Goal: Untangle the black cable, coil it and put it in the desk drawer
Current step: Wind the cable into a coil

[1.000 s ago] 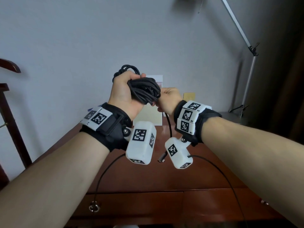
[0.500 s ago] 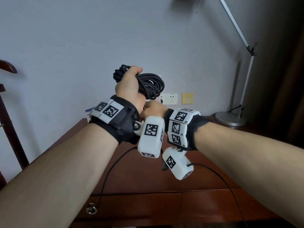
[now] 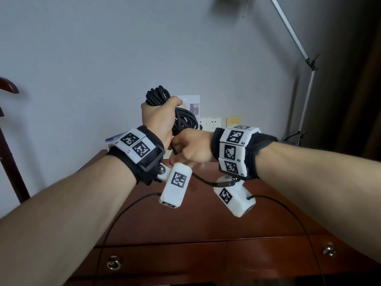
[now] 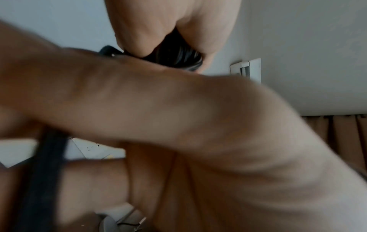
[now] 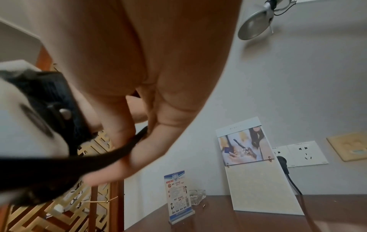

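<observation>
My left hand (image 3: 159,116) is raised above the desk and grips a thick bundle of coiled black cable (image 3: 183,118); loops stick out above the fist. In the left wrist view the coil (image 4: 176,55) shows dark between my fingers. Just below it my right hand (image 3: 191,147) pinches the loose tail of the cable (image 5: 127,146) between thumb and fingers. The tail runs down to a metal plug end (image 3: 224,183) hanging under my right wrist. The desk drawers (image 3: 160,261) at the bottom of the head view are closed.
A dark wooden desk (image 3: 206,219) lies below my hands. A standing photo board (image 5: 250,164), a small leaflet stand (image 5: 177,194) and a glass ashtray (image 5: 196,196) sit at its back. A lamp base (image 3: 292,141) stands at the right. Wall sockets (image 3: 210,123) are behind.
My right hand has dropped from beside the coil to under my left hand, carrying the cable tail round the bundle. The plug end has swung right. My left hand has kept its grip.
</observation>
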